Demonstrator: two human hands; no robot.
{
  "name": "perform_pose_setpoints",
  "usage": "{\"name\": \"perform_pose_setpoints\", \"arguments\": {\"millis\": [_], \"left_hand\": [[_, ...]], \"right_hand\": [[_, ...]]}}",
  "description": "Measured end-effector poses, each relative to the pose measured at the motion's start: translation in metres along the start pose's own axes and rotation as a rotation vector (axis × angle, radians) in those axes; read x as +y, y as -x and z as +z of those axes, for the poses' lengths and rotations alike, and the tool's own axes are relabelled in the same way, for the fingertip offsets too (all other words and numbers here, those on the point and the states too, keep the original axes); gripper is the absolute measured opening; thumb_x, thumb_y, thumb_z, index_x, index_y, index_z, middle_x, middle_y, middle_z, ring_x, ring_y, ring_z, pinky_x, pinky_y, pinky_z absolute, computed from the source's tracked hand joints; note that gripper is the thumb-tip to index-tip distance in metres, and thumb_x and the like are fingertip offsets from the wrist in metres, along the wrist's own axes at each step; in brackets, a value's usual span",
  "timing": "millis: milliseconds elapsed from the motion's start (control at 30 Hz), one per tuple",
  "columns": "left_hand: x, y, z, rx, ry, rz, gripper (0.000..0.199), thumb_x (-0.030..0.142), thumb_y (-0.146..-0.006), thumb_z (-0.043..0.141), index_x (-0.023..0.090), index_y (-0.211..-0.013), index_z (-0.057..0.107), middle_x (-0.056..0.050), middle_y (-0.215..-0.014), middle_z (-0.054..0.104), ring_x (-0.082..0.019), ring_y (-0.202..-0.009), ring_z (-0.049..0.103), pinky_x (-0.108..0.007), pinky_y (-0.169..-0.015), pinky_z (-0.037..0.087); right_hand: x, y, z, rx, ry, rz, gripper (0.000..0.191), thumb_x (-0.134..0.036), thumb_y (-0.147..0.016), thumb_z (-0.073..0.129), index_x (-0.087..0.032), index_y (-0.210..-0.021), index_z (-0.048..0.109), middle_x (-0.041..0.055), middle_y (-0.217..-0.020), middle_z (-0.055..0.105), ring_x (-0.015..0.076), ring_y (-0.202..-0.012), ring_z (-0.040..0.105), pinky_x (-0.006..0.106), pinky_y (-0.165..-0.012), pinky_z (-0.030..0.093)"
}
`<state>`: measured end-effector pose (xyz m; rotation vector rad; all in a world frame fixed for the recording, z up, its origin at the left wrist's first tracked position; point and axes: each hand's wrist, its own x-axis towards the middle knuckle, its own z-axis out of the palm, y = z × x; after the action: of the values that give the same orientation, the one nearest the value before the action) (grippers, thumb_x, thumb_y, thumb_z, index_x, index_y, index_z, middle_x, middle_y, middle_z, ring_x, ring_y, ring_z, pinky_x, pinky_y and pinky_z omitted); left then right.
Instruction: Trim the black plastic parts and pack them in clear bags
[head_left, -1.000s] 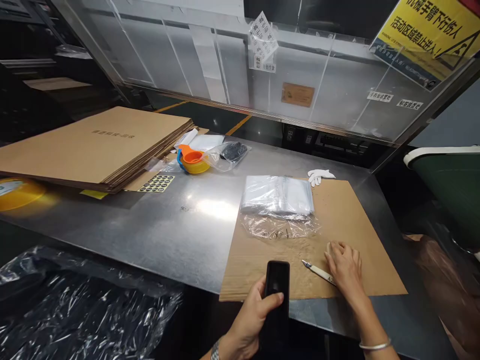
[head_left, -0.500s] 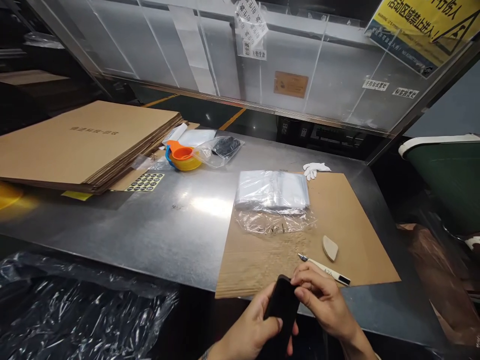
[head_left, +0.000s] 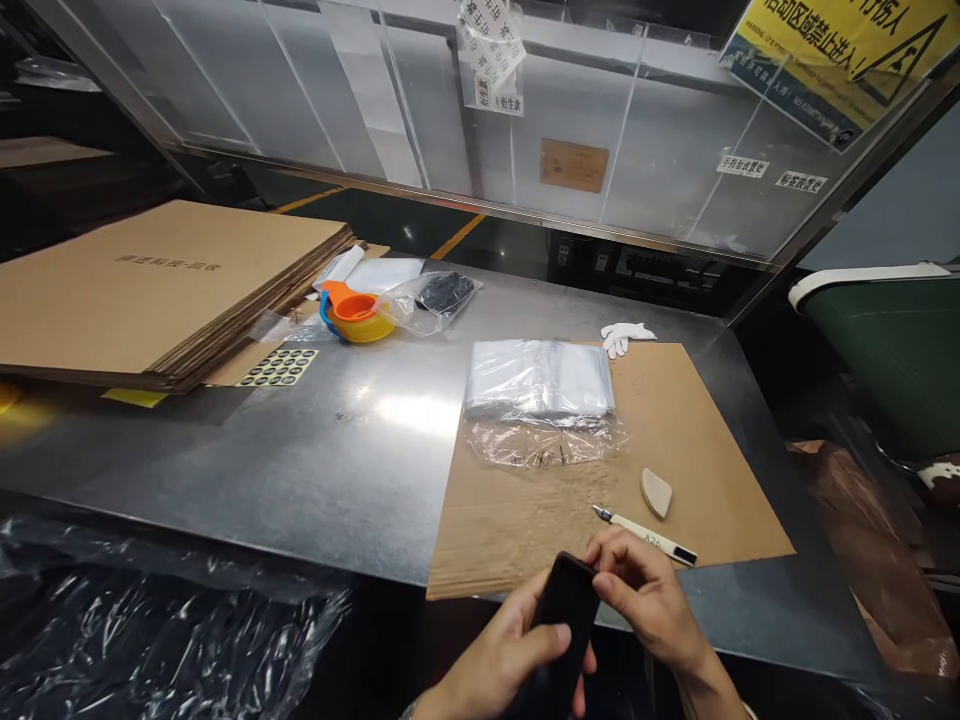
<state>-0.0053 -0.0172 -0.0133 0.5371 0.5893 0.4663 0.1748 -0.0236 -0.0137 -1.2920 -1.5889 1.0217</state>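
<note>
My left hand (head_left: 499, 655) is wrapped round a black phone-shaped object (head_left: 564, 610), flat with rounded corners, held tilted just off the table's front edge. Its thumb lies across the face, and fingertips show on the far side. My right hand (head_left: 649, 590) is closed in a pinch at the top right corner of that object; anything small between the fingertips is hidden. Just beyond the right hand, a craft knife (head_left: 651, 538) marked A26 lies on a cardboard sheet (head_left: 716, 480). Near the knife rests a small beige wedge-shaped pad (head_left: 656, 493).
Clear plastic bags (head_left: 540, 380) lie on the cardboard, with a white glove (head_left: 626, 337) behind. On the metal table (head_left: 360, 460) are orange and yellow cups (head_left: 360, 312), a bagged black item (head_left: 446, 292), a sticker sheet (head_left: 279, 367) and a cardboard stack (head_left: 180, 285). Black plastic (head_left: 165, 640) hangs front left.
The view has shifted slightly. Both hands keep the same hold on the black phone-shaped object, and the left thumb sits a little higher on its face.
</note>
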Motion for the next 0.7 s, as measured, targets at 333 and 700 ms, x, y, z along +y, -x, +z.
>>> {"name": "perform_pose_setpoints", "arguments": {"millis": [333,700], "left_hand": [[0.021,-0.015,-0.009,0.282,0.568,0.117,0.048,0.048,-0.087,0.039,0.007,-0.083,0.062,-0.006,-0.073,0.062,-0.014,-0.060,0.060,-0.032,-0.071,0.051],[0.029,-0.019,-0.007,0.439,0.483,0.374,0.042,0.052,-0.086,0.036,0.019,-0.101,0.055,-0.001,-0.075,0.058,-0.013,-0.055,0.056,-0.026,-0.052,0.049]], "right_hand": [[0.084,0.017,-0.026,0.278,0.686,0.051,0.029,-0.044,-0.086,0.045,-0.020,-0.086,0.060,0.0074,-0.078,0.055,0.0239,-0.077,0.050,0.042,-0.071,0.043],[0.003,0.037,0.020,-0.113,0.215,0.153,0.024,-0.034,-0.095,0.028,-0.022,-0.103,0.048,-0.0014,-0.065,0.055,0.0103,-0.049,0.055,0.020,-0.048,0.043]]}}
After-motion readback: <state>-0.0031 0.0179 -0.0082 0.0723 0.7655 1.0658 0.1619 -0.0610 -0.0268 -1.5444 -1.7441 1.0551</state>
